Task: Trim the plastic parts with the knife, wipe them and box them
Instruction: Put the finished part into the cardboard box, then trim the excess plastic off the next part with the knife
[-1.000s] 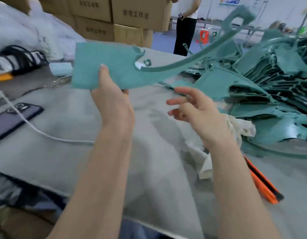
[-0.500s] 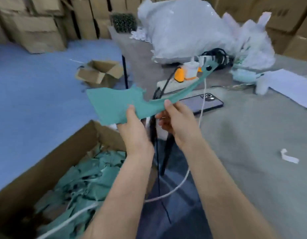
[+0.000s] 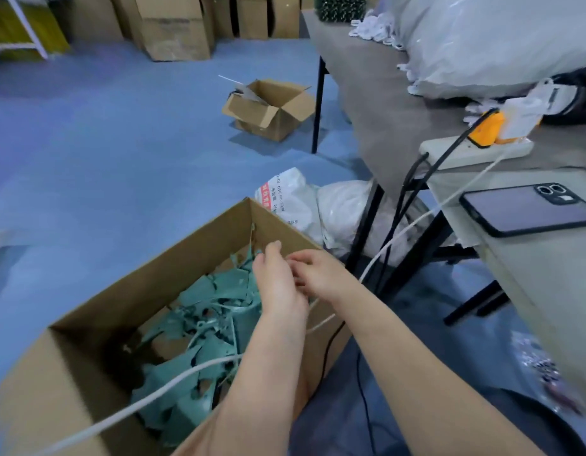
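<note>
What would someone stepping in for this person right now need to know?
Left hand and right hand: close together over the far corner of the box; whether they hold anything is hidden.
Box: on the floor, with many teal parts in it; a white cable lies across it.
Done: those parts boxed.
Left: no knife or untrimmed parts in view, so cannot tell.

Both forearms bare, reaching forward and down. The left hand [image 3: 278,284] and right hand [image 3: 319,271] meet, touching; right fingers [image 3: 297,257] curl toward left palm. Grip unclear.
</note>
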